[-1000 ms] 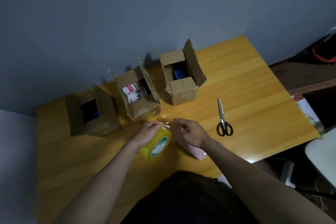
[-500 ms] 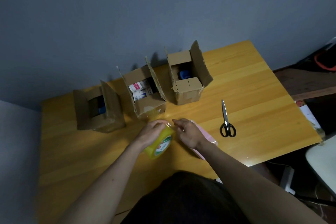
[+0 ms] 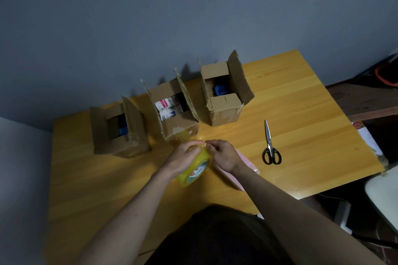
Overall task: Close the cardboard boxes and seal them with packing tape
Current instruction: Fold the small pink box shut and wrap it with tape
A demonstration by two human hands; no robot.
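Above the desk [image 3: 301,114], the left hand [image 3: 183,157] grips the tape roll [image 3: 197,170] while the right hand [image 3: 224,155] pinches its free end at the roll's top, just before three open boxes [image 3: 178,122].

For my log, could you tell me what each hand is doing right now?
Left hand: grips the tape roll.
Right hand: fingers curled, pinching at the roll's tape end.
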